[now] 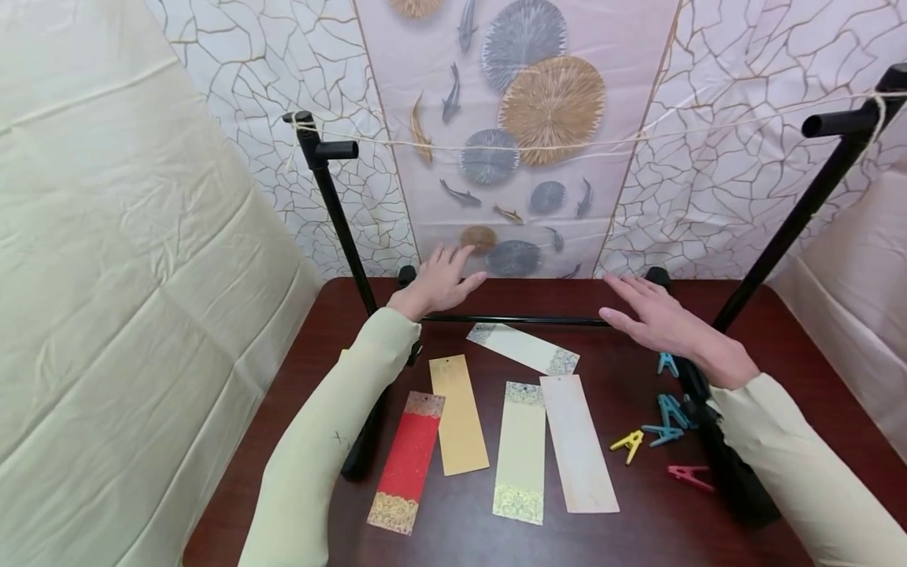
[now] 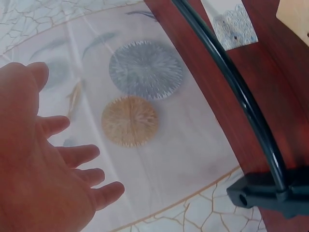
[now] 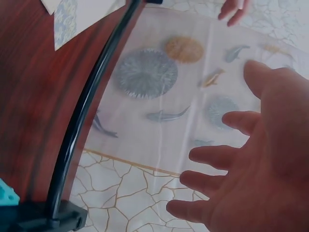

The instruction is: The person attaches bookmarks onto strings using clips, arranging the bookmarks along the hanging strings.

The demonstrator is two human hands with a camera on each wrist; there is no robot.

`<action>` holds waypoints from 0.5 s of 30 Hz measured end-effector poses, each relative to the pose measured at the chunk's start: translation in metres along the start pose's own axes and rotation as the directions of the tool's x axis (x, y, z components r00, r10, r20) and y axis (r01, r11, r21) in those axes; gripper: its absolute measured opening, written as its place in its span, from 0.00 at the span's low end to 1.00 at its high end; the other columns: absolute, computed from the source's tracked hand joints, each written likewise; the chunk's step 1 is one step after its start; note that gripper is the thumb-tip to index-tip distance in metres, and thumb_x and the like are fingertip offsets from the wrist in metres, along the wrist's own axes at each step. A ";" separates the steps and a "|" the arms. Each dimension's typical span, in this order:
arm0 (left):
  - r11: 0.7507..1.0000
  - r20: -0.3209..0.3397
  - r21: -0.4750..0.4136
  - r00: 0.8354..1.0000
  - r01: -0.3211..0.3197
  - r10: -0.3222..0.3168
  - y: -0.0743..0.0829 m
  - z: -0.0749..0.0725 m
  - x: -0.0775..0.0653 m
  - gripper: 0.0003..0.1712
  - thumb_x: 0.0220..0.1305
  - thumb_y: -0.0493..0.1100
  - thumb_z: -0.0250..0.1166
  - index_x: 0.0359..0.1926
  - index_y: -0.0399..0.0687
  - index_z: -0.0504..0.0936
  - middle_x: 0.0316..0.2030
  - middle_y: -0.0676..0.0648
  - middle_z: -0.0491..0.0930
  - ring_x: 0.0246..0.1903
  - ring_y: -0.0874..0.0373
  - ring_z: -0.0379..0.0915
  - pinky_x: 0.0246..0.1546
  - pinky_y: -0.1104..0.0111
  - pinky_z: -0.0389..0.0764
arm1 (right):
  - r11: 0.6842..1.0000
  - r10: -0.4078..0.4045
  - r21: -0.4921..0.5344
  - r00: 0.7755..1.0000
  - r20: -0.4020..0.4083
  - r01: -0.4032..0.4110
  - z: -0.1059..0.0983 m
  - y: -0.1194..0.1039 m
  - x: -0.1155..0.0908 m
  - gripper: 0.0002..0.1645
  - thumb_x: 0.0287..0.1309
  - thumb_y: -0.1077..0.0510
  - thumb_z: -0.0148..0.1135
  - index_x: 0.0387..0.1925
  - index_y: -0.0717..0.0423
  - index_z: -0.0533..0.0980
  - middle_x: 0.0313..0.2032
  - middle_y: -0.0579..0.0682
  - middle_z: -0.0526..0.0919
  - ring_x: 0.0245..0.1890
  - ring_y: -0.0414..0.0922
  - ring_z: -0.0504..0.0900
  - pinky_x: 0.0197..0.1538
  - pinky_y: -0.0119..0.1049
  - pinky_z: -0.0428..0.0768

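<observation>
Both hands are raised over the back of the table with fingers spread and nothing in them. My left hand point(image 1: 441, 282) is near the left post of a black frame; my right hand point(image 1: 655, 319) is inside the right post. Below them lie flat bookmark-like cards: a white one with grey patterned ends point(image 1: 524, 348), a red one with gold ends point(image 1: 407, 461), a plain tan one point(image 1: 459, 416), a pale yellow one point(image 1: 520, 453) and a plain whitish one point(image 1: 579, 445). In the left wrist view, the left palm point(image 2: 43, 159) shows before the patterned backdrop.
A thin string point(image 1: 460, 147) runs between the tops of the left post point(image 1: 336, 213) and right post point(image 1: 801, 213). A low black crossbar point(image 1: 517, 320) joins them. Small clothespins lie at right: yellow point(image 1: 628, 446), red point(image 1: 690, 476) and several blue point(image 1: 669, 411).
</observation>
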State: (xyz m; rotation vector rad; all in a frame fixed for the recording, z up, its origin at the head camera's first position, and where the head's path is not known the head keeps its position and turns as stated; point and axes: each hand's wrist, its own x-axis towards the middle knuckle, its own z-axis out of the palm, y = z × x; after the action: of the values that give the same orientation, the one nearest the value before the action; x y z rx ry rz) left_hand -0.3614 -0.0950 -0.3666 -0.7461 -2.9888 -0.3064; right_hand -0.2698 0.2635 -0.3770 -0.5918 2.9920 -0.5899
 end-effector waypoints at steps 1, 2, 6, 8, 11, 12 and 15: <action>1.000 -0.002 -0.009 1.000 -0.007 0.007 0.001 0.001 -0.001 0.38 0.68 0.66 0.38 0.71 0.54 0.48 0.68 0.41 0.52 0.69 0.40 0.38 0.63 0.45 0.53 | 1.000 -0.003 0.009 1.000 0.000 0.003 0.001 0.000 -0.002 0.44 0.63 0.36 0.46 0.71 0.53 0.47 0.69 0.67 0.47 0.68 0.67 0.42 0.62 0.65 0.44; 1.000 0.001 -0.018 1.000 -0.010 0.010 0.003 0.002 -0.002 0.38 0.68 0.66 0.37 0.71 0.54 0.47 0.69 0.41 0.52 0.69 0.40 0.38 0.63 0.45 0.53 | 1.000 -0.003 0.021 1.000 0.002 0.003 0.002 0.000 -0.005 0.44 0.63 0.36 0.48 0.71 0.53 0.48 0.69 0.67 0.48 0.68 0.67 0.42 0.62 0.64 0.44; 0.997 0.006 -0.069 1.000 -0.030 0.031 0.011 0.004 -0.007 0.38 0.68 0.65 0.39 0.71 0.53 0.48 0.69 0.42 0.51 0.70 0.42 0.38 0.64 0.46 0.53 | 0.998 -0.010 0.068 1.000 0.010 0.009 0.008 0.003 -0.018 0.45 0.61 0.37 0.51 0.71 0.53 0.48 0.69 0.66 0.47 0.68 0.66 0.43 0.61 0.65 0.45; 0.996 0.019 -0.087 0.999 -0.032 0.034 0.014 0.005 -0.010 0.38 0.68 0.66 0.38 0.71 0.53 0.47 0.69 0.42 0.51 0.70 0.42 0.37 0.64 0.47 0.52 | 0.997 -0.019 0.077 1.000 0.006 0.018 0.012 0.006 -0.024 0.46 0.61 0.38 0.52 0.71 0.54 0.49 0.69 0.66 0.49 0.67 0.66 0.45 0.61 0.65 0.48; 0.994 0.030 -0.111 0.999 -0.025 0.028 0.018 0.010 -0.014 0.38 0.67 0.67 0.38 0.71 0.56 0.47 0.70 0.44 0.50 0.70 0.44 0.36 0.64 0.47 0.51 | 0.995 -0.056 0.077 0.998 -0.011 0.057 0.020 0.009 -0.031 0.44 0.60 0.40 0.54 0.69 0.58 0.52 0.67 0.66 0.53 0.66 0.65 0.50 0.60 0.64 0.53; 0.993 0.029 -0.118 0.999 -0.022 0.026 0.019 0.012 -0.015 0.38 0.67 0.67 0.38 0.71 0.56 0.47 0.70 0.44 0.50 0.70 0.44 0.37 0.64 0.48 0.51 | 0.995 -0.062 0.079 0.998 -0.015 0.063 0.022 0.010 -0.032 0.44 0.60 0.40 0.55 0.69 0.58 0.53 0.67 0.66 0.55 0.66 0.64 0.52 0.60 0.63 0.54; 0.990 0.018 -0.137 1.000 -0.022 0.025 0.022 0.018 -0.019 0.38 0.67 0.67 0.38 0.71 0.56 0.48 0.69 0.45 0.51 0.70 0.45 0.38 0.65 0.49 0.51 | 0.995 -0.061 0.085 0.998 -0.007 0.062 0.028 0.012 -0.038 0.43 0.60 0.40 0.55 0.68 0.59 0.55 0.66 0.64 0.58 0.64 0.62 0.57 0.59 0.62 0.59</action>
State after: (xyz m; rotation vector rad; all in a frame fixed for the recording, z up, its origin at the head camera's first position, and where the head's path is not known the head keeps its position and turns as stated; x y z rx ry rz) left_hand -0.3340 -0.0806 -0.3822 -0.8000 -2.9992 -0.5105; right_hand -0.2361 0.2778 -0.4088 -0.6791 2.9449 -0.7193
